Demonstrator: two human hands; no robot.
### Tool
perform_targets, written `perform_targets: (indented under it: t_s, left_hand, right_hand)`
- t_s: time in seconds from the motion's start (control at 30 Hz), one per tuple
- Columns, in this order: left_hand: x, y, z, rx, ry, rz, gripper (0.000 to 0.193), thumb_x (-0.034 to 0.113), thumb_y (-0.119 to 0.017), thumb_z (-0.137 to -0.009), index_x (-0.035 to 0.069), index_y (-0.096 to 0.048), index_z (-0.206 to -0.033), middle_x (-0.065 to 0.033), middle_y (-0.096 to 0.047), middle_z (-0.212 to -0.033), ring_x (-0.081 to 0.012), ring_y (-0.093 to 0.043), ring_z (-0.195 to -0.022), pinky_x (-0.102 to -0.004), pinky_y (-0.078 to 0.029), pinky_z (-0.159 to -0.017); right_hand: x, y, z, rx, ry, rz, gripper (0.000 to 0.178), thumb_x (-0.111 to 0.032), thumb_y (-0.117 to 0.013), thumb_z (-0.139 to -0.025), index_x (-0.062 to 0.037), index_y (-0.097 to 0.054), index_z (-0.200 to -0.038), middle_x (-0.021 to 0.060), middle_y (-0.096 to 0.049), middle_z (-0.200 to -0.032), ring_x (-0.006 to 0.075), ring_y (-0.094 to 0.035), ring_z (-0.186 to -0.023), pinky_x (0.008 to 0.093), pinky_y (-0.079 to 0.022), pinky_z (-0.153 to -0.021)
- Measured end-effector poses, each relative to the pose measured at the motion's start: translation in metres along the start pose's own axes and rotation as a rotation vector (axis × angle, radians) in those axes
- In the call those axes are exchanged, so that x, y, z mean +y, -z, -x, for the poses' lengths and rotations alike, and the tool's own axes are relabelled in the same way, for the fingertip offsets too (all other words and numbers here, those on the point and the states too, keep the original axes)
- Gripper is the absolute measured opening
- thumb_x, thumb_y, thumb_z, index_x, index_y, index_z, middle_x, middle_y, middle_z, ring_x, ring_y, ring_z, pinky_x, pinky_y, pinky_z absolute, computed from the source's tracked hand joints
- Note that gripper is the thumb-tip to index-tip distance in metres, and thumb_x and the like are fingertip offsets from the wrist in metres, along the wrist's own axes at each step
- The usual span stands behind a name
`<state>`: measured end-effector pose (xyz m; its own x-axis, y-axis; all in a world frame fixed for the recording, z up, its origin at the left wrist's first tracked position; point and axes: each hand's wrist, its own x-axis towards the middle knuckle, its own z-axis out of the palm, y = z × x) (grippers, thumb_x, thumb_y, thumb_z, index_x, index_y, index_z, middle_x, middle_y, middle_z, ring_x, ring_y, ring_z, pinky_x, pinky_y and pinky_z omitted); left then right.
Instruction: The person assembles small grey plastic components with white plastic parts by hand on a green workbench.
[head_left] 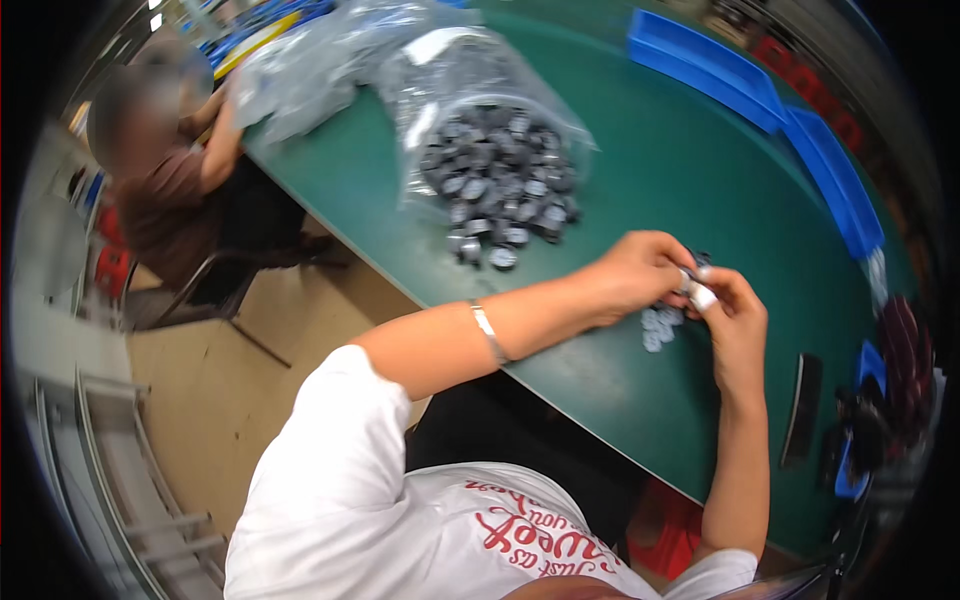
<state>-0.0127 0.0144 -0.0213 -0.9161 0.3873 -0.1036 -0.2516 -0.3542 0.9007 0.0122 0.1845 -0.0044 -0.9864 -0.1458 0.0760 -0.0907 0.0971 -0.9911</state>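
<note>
My left hand (pixel 640 275) and my right hand (pixel 738 308) meet over the right part of the green table, both with fingers pinched. Between the fingertips is a small part with a shiny whitish face (pixel 702 296); its exact kind is too small and blurred to tell. Both hands seem to grip it. Just below them on the table lie several small pale translucent pieces (pixel 654 330). A few dark pieces (pixel 703 259) show behind the fingers, partly hidden. Left of my hands, a heap of small grey-black round parts (pixel 500 180) with light faces spills from an open clear plastic bag (pixel 440 75).
Blue trays (pixel 705 68) line the table's far right edge. A dark flat phone-like object (pixel 800 410) lies right of my right forearm, near a dark striped cloth (pixel 905 350). Another person (pixel 165 190) sits at the left edge of the green table (pixel 620 190), beside more clear plastic bags (pixel 310 70).
</note>
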Motion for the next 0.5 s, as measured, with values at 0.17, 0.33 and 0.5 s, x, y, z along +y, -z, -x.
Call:
perform_targets:
  t_s: [0.17,0.33,0.5]
  left_hand:
    - [-0.0006,0.0045,0.0037,0.032,-0.066,-0.057,0.016,-0.002,-0.056,-0.087,-0.006,-0.056,-0.102,-0.0128,-0.063,-0.091,-0.0149,-0.063,-0.076,-0.0246,-0.054,-0.068]
    - [0.0029,0.0070,0.0046,-0.080,-0.069,0.024,0.016,-0.004,-0.057,-0.087,-0.007,-0.055,-0.103,-0.0116,-0.062,-0.092,-0.0137,-0.063,-0.078,-0.0238,-0.054,-0.069]
    - [0.0064,0.0079,0.0047,-0.102,-0.068,0.021,0.016,-0.004,-0.056,-0.087,-0.008,-0.055,-0.103,-0.0127,-0.063,-0.092,-0.0134,-0.063,-0.075,-0.0235,-0.054,-0.068]
  right_hand:
    - [0.0041,-0.0085,-0.0022,-0.007,0.021,0.005,0.014,-0.002,-0.060,-0.090,0.0012,-0.061,-0.104,0.0029,-0.061,-0.090,0.0084,-0.057,-0.079,0.0221,-0.047,-0.070]
    - [-0.0026,-0.0085,-0.0024,0.013,0.038,0.025,0.015,-0.003,-0.060,-0.090,0.0011,-0.061,-0.105,0.0029,-0.061,-0.090,0.0081,-0.056,-0.076,0.0219,-0.046,-0.069]
    - [-0.0001,-0.0075,-0.0040,0.022,0.049,0.018,0.016,-0.006,-0.061,-0.091,0.0007,-0.061,-0.105,0.0028,-0.061,-0.089,0.0081,-0.056,-0.075,0.0219,-0.045,-0.068]
